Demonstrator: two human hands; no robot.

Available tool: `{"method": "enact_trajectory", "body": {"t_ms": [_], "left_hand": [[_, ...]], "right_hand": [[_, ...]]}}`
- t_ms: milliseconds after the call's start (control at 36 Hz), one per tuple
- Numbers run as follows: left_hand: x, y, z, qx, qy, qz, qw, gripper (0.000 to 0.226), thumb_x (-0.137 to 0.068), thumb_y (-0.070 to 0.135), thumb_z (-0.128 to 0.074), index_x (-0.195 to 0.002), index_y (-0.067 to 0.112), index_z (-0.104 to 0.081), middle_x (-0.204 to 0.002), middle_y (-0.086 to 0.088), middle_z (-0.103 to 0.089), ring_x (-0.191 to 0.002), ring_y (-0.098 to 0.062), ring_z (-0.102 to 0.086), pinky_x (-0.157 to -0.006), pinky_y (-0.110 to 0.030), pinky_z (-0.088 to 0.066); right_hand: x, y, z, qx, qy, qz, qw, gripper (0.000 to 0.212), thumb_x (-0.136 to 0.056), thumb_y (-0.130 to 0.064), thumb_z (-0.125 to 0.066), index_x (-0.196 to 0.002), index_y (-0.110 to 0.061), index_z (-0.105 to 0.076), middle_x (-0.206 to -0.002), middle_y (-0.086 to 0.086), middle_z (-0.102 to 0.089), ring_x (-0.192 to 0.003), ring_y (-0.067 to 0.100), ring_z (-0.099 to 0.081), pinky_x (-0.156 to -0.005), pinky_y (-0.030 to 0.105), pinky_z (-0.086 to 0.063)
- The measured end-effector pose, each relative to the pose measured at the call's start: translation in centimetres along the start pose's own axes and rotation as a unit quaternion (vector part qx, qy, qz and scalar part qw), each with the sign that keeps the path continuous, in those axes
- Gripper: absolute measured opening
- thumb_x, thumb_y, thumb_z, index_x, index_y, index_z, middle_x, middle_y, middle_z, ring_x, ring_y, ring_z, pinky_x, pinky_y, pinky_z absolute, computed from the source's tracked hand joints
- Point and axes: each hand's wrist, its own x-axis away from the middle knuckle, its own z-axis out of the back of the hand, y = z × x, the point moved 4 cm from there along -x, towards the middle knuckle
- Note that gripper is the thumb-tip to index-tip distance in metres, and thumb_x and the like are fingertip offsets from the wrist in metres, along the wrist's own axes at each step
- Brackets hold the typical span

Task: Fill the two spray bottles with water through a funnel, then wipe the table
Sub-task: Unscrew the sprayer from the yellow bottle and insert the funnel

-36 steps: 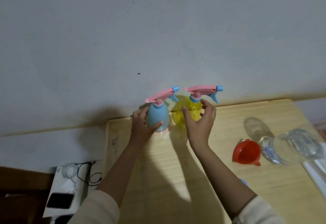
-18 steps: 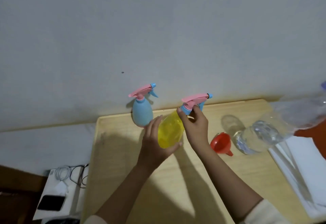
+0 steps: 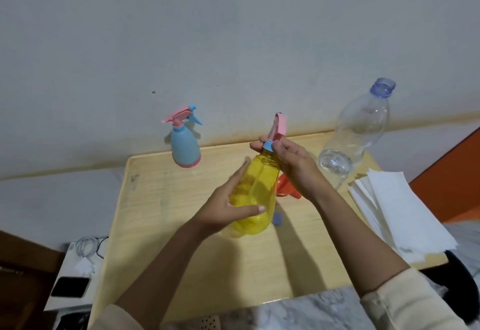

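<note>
We now hold the yellow bottle [image 3: 255,199] nearer and more upright than half a second ago, above mid-tabletop [image 3: 161,212]. Left hand [image 3: 220,210] wraps its body; right hand [image 3: 298,168] pinches its blue collar. Blue bottle [image 3: 185,147] at back-left corner. Funnel [image 3: 284,185] half hidden behind right hand; clear bottle [image 3: 355,134] and towels [image 3: 394,212] along right edge.

Glossy translucent plastic yellow bottle [image 3: 255,197], matt blue bottle [image 3: 185,150], pale wood table [image 3: 161,199]

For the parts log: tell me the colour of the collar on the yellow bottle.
Light blue; the collar shows best in the head view.
</note>
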Motion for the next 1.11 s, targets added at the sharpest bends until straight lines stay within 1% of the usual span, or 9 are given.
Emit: {"method": "enact_trajectory", "body": {"t_ms": [139, 306, 389, 528, 667, 750, 889, 1000, 1111], "left_hand": [[1.1, 0.2, -1.6, -0.044, 0.040, -0.001, 0.998, 0.099, -0.067, 0.054, -0.075, -0.140, 0.061, -0.008, -0.148, 0.025, -0.030, -0.140, -0.004, -0.028, -0.114, -0.043, -0.031], [1.3, 0.7, -2.8, -0.062, 0.078, -0.004, 0.995, 0.094, -0.068, 0.054, -0.071, -0.133, 0.070, -0.006, -0.140, 0.039, -0.026, -0.135, 0.006, -0.028, -0.114, -0.039, -0.030], [1.0, 1.2, -2.8, -0.051, 0.083, -0.001, 0.995, 0.094, -0.068, 0.053, -0.072, -0.136, 0.066, -0.007, -0.148, 0.023, -0.029, -0.137, 0.000, -0.029, -0.113, -0.042, -0.032], [0.8, 1.9, -2.4, -0.079, 0.079, -0.006, 0.994, 0.094, -0.075, 0.046, -0.073, -0.137, 0.064, -0.005, -0.147, 0.021, -0.027, -0.136, -0.004, -0.029, -0.112, -0.036, -0.032], [0.4, 2.5, -2.2, -0.071, 0.093, -0.016, 0.993, 0.094, -0.075, 0.044, -0.073, -0.141, 0.058, -0.008, -0.149, 0.016, -0.029, -0.137, -0.004, -0.030, -0.111, -0.035, -0.032], [0.3, 2.6, -2.1, -0.058, 0.101, -0.016, 0.993, 0.095, -0.076, 0.040, -0.074, -0.143, 0.055, -0.008, -0.146, 0.011, -0.035, -0.134, -0.004, -0.034, -0.110, -0.038, -0.036], [0.6, 2.7, -1.5, -0.077, 0.110, -0.023, 0.991, 0.093, -0.079, 0.036, -0.074, -0.143, 0.055, -0.009, -0.145, 0.011, -0.034, -0.133, -0.002, -0.034, -0.109, -0.031, -0.035], [0.8, 2.7, -0.8, -0.060, 0.114, -0.023, 0.991, 0.092, -0.079, 0.034, -0.074, -0.142, 0.055, -0.010, -0.149, 0.013, -0.031, -0.136, -0.003, -0.031, -0.111, -0.033, -0.033], [1.2, 1.8, 0.0, -0.032, 0.104, -0.010, 0.994, 0.090, -0.076, 0.043, -0.075, -0.141, 0.056, -0.013, -0.152, 0.021, -0.026, -0.139, -0.001, -0.027, -0.114, -0.040, -0.031]], "right_hand": [[1.1, 1.0, -0.6, -0.020, 0.019, -0.040, 0.999, 0.040, -0.095, -0.035, -0.045, -0.126, -0.011, -0.055, -0.123, -0.004, -0.065, -0.120, 0.008, -0.055, -0.103, 0.032, -0.041], [2.3, 0.7, -0.8, 0.029, 0.277, 0.029, 0.960, 0.037, -0.073, -0.029, -0.079, -0.100, -0.014, -0.059, -0.090, -0.008, -0.064, -0.087, 0.008, -0.062, -0.076, 0.019, -0.047], [2.2, 0.6, -0.6, -0.075, 0.232, 0.024, 0.970, 0.024, -0.079, -0.015, -0.073, -0.099, -0.003, -0.065, -0.078, 0.001, -0.066, -0.072, 0.011, -0.060, -0.073, 0.025, -0.049], [2.0, 0.1, -0.3, -0.197, 0.110, 0.011, 0.974, 0.031, -0.097, -0.011, -0.039, -0.124, -0.010, -0.054, -0.116, 0.007, -0.062, -0.097, 0.015, -0.059, -0.088, 0.031, -0.046], [1.3, -1.0, -0.3, -0.106, 0.195, 0.056, 0.973, 0.035, -0.080, -0.014, -0.070, -0.112, -0.013, -0.054, -0.112, 0.009, -0.061, -0.094, 0.015, -0.061, -0.079, 0.027, -0.051], [1.3, -1.3, -0.8, -0.089, 0.201, 0.067, 0.973, 0.019, -0.086, -0.006, -0.064, -0.104, -0.010, -0.057, -0.095, 0.009, -0.067, -0.076, 0.012, -0.066, -0.073, 0.025, -0.052], [0.7, -1.2, -1.8, -0.088, 0.140, 0.058, 0.985, 0.016, -0.094, -0.026, -0.053, -0.102, -0.017, -0.063, -0.093, -0.001, -0.063, -0.084, 0.012, -0.059, -0.081, 0.030, -0.045], [0.4, -1.3, -2.7, -0.074, 0.219, 0.065, 0.971, 0.035, -0.080, -0.027, -0.072, -0.107, -0.006, -0.064, -0.094, 0.003, -0.064, -0.089, 0.016, -0.058, -0.087, 0.035, -0.047], [0.1, -1.6, -4.2, -0.088, 0.237, 0.068, 0.965, 0.012, -0.090, -0.023, -0.062, -0.092, -0.013, -0.069, -0.082, 0.000, -0.066, -0.081, 0.014, -0.059, -0.081, 0.032, -0.046]]}}
